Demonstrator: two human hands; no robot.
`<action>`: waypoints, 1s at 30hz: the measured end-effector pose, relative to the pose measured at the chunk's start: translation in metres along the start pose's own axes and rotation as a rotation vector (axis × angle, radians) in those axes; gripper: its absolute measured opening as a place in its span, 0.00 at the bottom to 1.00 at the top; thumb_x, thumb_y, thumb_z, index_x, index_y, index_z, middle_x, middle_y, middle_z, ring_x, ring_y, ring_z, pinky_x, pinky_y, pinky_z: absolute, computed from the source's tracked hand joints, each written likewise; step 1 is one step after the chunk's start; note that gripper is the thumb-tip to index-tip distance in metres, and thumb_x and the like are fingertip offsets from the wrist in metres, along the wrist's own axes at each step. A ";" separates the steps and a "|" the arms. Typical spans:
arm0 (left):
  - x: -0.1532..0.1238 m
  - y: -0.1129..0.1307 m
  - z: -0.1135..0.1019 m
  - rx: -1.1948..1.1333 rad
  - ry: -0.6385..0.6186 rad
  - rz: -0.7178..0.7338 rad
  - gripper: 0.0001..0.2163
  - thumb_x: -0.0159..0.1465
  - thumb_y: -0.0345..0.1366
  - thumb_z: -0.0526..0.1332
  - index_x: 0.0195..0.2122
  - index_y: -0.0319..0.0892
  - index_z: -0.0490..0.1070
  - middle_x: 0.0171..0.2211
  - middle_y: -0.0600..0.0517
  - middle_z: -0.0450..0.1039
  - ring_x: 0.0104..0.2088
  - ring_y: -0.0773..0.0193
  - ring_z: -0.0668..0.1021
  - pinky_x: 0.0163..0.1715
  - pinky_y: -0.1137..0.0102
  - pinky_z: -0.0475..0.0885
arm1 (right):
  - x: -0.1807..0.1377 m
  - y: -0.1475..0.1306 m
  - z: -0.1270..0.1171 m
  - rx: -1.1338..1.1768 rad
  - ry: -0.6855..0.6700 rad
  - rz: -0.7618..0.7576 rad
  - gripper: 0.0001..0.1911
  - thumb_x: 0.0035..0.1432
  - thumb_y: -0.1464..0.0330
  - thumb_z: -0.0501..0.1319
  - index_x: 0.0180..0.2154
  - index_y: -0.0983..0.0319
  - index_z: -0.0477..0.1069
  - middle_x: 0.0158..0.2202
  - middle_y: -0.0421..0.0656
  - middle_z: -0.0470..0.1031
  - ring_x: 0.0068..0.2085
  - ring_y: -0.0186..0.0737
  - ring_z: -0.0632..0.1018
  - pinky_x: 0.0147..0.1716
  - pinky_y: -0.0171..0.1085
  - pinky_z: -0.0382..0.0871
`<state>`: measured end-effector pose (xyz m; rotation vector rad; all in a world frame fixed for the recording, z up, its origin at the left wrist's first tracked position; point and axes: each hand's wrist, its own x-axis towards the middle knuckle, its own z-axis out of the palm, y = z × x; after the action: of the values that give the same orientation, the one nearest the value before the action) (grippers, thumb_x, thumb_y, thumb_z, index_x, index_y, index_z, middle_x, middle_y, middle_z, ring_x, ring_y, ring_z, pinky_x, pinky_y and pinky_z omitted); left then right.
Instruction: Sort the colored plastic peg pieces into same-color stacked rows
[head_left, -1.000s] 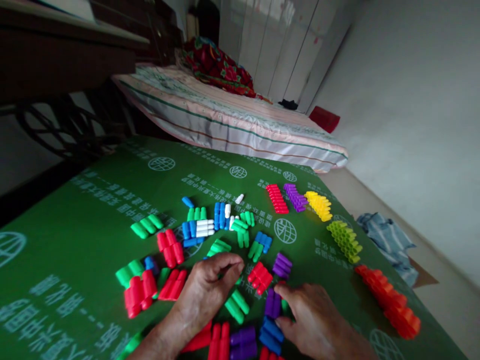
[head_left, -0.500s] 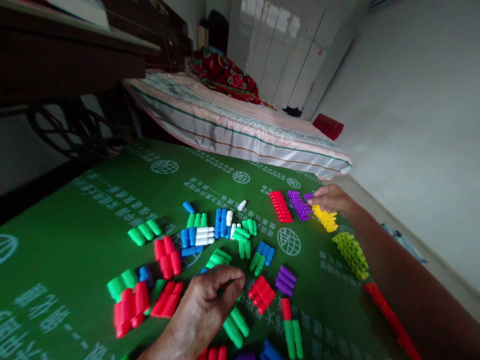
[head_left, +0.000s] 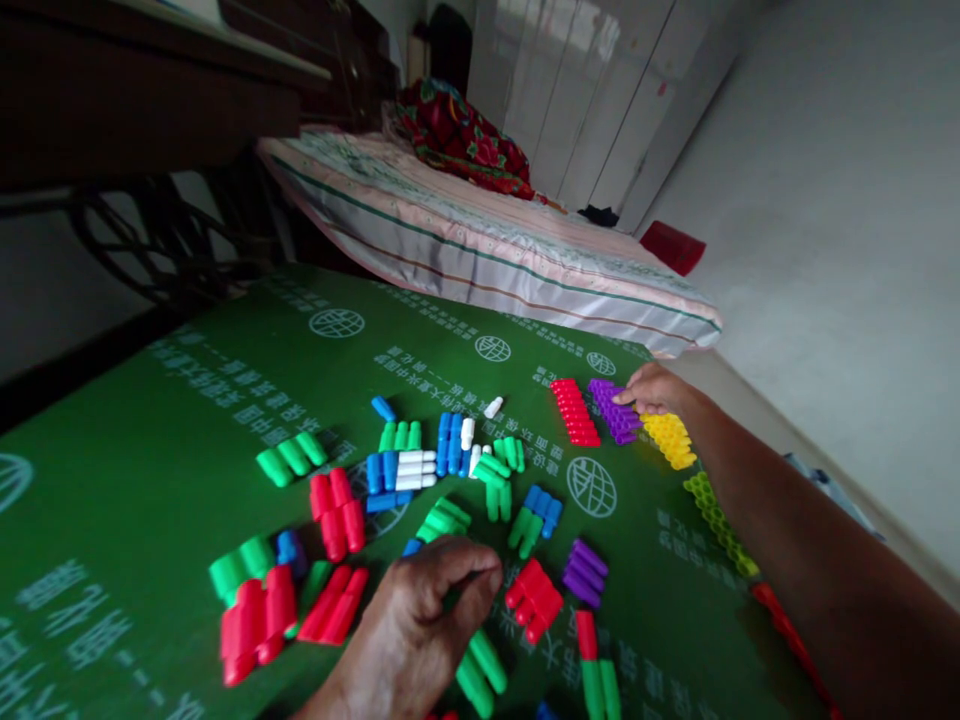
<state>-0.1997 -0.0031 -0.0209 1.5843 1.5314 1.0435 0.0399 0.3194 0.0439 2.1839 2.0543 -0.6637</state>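
While the right hand (head_left: 651,388) reaches out to the far right part of the green tabletop (head_left: 427,330), its fingertips touch the row of purple blocks (head_left: 616,412), which lies between a row of red blocks (head_left: 574,412) and a row of yellow blocks (head_left: 669,440). The fingers of that hand are bent and partly hidden behind one another, so I cannot tell whether they pinch a purple block or only press on it. Nearer along the same edge come a row of lime blocks (head_left: 720,522) and a row of orange blocks (head_left: 787,630), the latter partly covered by the right forearm. The left hand (head_left: 431,605) hovers over the near middle of the tabletop, its thumb and forefinger curled round and pressed together at the tips. Just beyond it lie some green blocks (head_left: 442,518), and to its right a red cluster (head_left: 534,598) sits beside a small purple cluster (head_left: 585,573). Near these two, a red-and-green piece (head_left: 592,675) points towards the near edge. Farther off, white blocks (head_left: 416,470) touch blue ones, and a single white block (head_left: 493,407) lies apart. Beyond the tabletop stands a bed (head_left: 480,250) with a striped cover.
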 end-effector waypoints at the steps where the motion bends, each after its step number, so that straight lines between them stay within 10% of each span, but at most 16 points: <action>1: 0.000 0.001 0.000 -0.001 0.003 0.004 0.11 0.63 0.42 0.55 0.31 0.45 0.75 0.26 0.56 0.75 0.27 0.71 0.76 0.29 0.81 0.69 | 0.001 0.001 0.000 0.002 -0.003 0.001 0.15 0.48 0.62 0.70 0.26 0.66 0.70 0.14 0.39 0.70 0.14 0.28 0.66 0.15 0.30 0.60; 30: 0.001 0.003 -0.001 -0.007 -0.026 0.004 0.12 0.64 0.43 0.54 0.31 0.45 0.74 0.26 0.55 0.74 0.28 0.70 0.75 0.30 0.78 0.69 | -0.001 0.004 0.004 0.033 0.023 0.000 0.24 0.48 0.50 0.67 0.26 0.65 0.69 0.12 0.40 0.68 0.13 0.29 0.65 0.13 0.30 0.59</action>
<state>-0.1997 -0.0024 -0.0179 1.5910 1.5064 1.0261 0.0429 0.3167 0.0394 2.2194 2.0689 -0.6803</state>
